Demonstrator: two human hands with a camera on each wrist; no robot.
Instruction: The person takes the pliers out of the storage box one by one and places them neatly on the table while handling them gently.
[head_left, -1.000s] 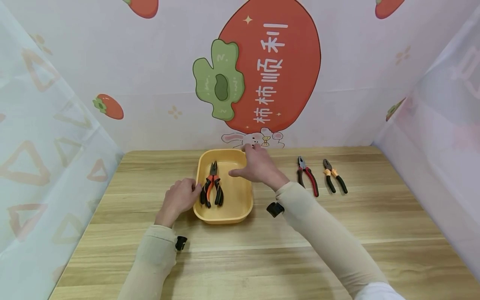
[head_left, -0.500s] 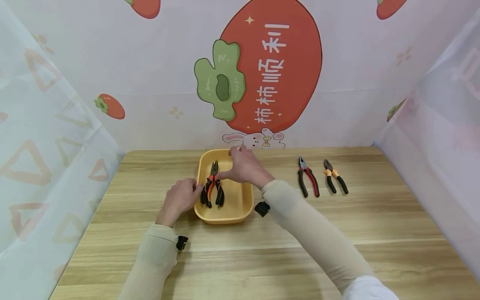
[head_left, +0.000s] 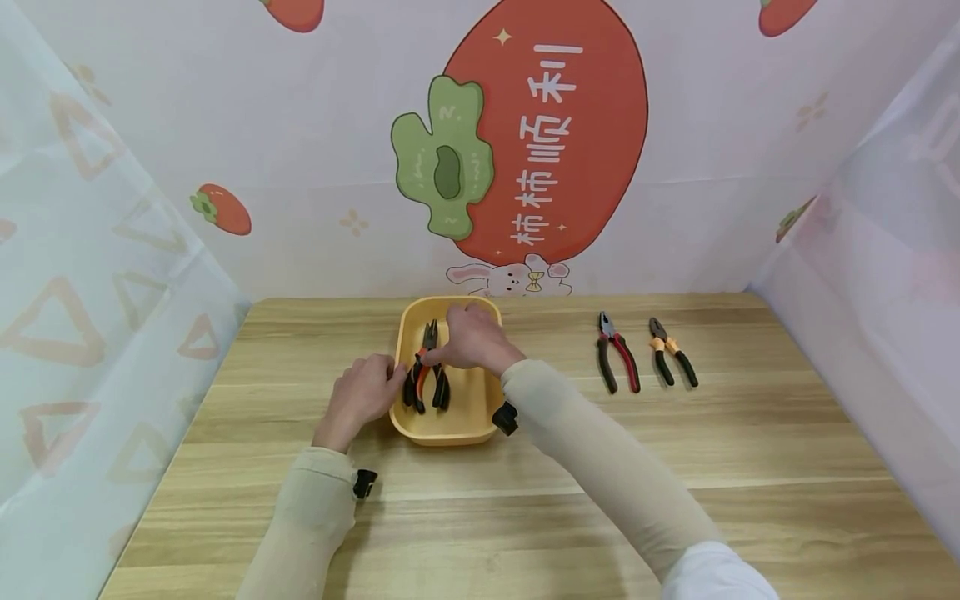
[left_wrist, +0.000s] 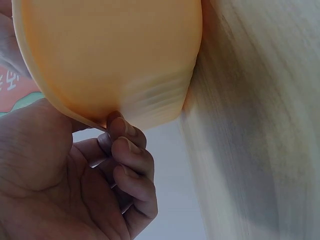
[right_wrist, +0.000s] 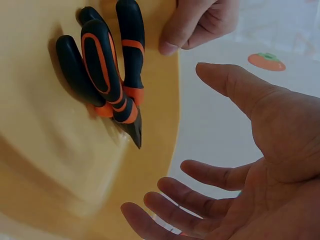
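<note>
My left hand grips the left rim of a yellow plastic tray, thumb inside and curled fingertips outside on the wall, as the left wrist view shows. In the tray lie black-and-orange-handled pliers, jaws toward the back; there seem to be two pairs, one on top of the other. Over the tray my right hand hovers beside these pliers. Its thumb and fingers are spread apart in the right wrist view, with a gap to the pliers and nothing held.
Right of the tray, red-and-black-handled pliers lie on the wooden table. Farther right are black-handled pliers with pale orange collars. A printed cloth stands behind the table, with more cloth at both sides.
My right hand has moved left and slightly forward from the tray's right rim toward the black-and-orange pliers. The left hand keeps its grip on the rim, and the tray stays put.
</note>
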